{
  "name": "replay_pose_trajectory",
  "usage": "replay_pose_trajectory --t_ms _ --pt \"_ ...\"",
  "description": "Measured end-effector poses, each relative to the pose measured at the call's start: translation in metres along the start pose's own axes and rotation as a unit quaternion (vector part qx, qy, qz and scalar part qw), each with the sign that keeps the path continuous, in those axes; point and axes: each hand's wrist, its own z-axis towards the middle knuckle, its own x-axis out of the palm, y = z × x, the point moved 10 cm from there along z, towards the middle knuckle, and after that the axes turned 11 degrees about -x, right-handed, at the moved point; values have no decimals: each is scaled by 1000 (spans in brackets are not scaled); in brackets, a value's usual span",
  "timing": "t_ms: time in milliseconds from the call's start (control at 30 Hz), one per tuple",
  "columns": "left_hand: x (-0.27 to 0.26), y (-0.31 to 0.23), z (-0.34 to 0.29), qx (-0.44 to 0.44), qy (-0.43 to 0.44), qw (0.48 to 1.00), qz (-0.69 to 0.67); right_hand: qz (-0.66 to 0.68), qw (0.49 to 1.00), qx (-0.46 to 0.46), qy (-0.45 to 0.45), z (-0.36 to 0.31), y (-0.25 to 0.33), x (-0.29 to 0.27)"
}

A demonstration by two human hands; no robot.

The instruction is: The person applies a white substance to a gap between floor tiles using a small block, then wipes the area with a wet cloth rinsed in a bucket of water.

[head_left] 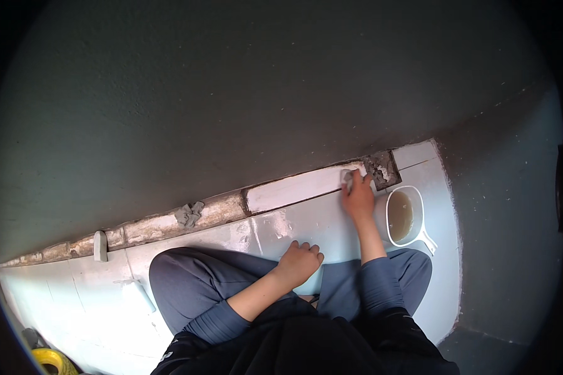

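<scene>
My right hand [358, 195] reaches to the right end of a long white tile [297, 189] set in the strip along the wall's foot. Its fingers are bent over a small grey lump [346, 179], pressed to the tile; the fingers partly hide it, so its material is unclear. My left hand [299, 265] rests by my lap, fingers loosely curled in, with nothing seen in them. Right of the white tile, rough grey mortar [380, 169] fills a dark gap. Beside my right forearm stands a white dipper [382, 219] of cloudy brownish water, its handle pointing toward me.
Left of the tile, the bare strip [150, 228] carries a crumbled grey mortar lump [191, 214]. A pale block [100, 245] leans farther left. A whitish object [137, 295] lies near my left knee, and something round and yellow [54, 360] sits lower left. The dark wall [263, 94] rises ahead.
</scene>
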Motion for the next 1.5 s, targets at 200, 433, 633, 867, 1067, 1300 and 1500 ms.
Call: replay_pose_trajectory --t_ms 200,433,633,867,1067,1300,1500 --pt "1 -3 2 6 -10 1000 -11 77 990 -100 55 -9 48 27" --pt "0 -2 5 -15 9 1000 -1 -24 989 -144 -8 -11 42 24" --pt "3 2 3 -20 10 1000 -11 24 998 -57 6 1 33 10" --pt "-8 0 1 -29 -9 1000 3 45 980 -182 67 -24 100 38" --pt "3 5 3 -48 36 998 10 -51 997 -54 -13 -4 42 7" --pt "3 3 -1 -42 -2 999 -9 2 994 -92 59 -9 81 36" --pt "7 4 1 -65 24 998 3 -31 992 -119 24 -8 74 31"
